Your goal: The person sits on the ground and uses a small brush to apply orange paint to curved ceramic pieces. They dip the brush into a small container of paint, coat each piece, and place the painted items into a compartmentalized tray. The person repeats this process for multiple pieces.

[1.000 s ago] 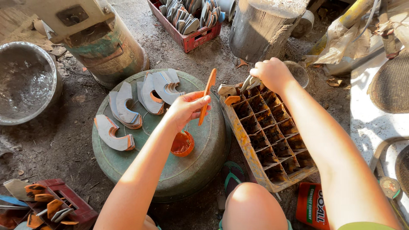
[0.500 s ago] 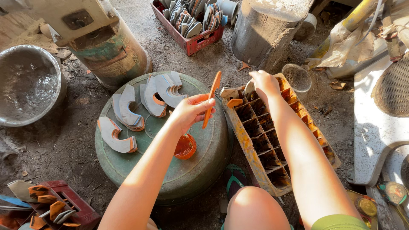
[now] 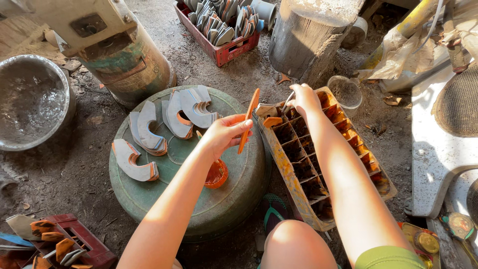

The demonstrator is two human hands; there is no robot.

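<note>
Left hand (image 3: 224,134), fingers pinched on flat orange strip (image 3: 248,119), has lifted toward frame centre above round green upturned basin (image 3: 199,199). Right hand (image 3: 303,99) has shifted to upper end of rusty compartmented crate (image 3: 323,164), fingers closed around thin metal tool (image 3: 288,102). Grey curved pieces (image 3: 169,119) unmoved, centre left.

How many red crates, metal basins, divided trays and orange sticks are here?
Red crates: 2
Metal basin: 1
Divided tray: 1
Orange stick: 1
Total: 5
</note>
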